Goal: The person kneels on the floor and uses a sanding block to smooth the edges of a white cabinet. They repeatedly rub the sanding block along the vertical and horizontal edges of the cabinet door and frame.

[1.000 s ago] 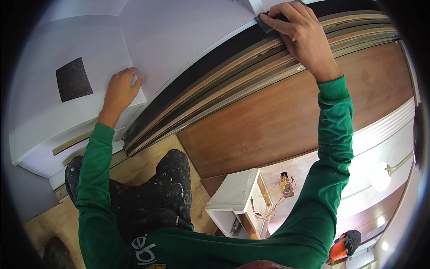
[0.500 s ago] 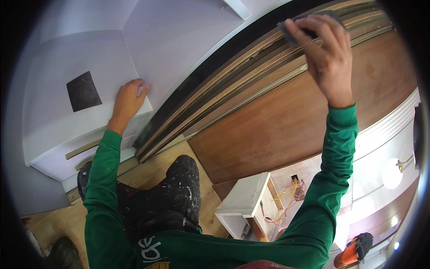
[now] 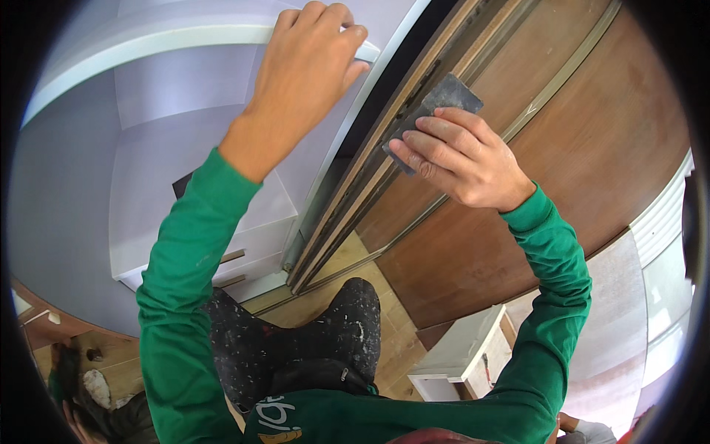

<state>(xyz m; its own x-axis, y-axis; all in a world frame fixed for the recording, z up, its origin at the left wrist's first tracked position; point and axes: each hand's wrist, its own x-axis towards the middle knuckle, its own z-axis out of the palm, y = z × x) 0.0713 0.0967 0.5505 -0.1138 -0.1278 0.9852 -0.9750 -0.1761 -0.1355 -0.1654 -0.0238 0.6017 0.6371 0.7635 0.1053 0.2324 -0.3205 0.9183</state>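
My right hand (image 3: 473,159) presses a dark grey sheet of sandpaper (image 3: 450,95) against the edges of the sliding door frames (image 3: 384,170), fingers laid over it. At the upper left, my left hand (image 3: 303,70) is curled over the end of a white shelf (image 3: 170,38) inside the cabinet; its fingertips are partly hidden. Behind my left forearm, a corner of a second dark sheet (image 3: 180,185) shows on the white surface lower in the cabinet.
White drawers (image 3: 248,255) with brass-coloured handles lie below. A brown wood panel (image 3: 532,200) spans the right side, with a small white box unit (image 3: 462,348) on the floor beside it. Parts of other people show at the lower left and lower right edges.
My left hand has risen from the lower white surface to the shelf end. My right hand has come down and left along the frames with the sandpaper. The view has shifted.
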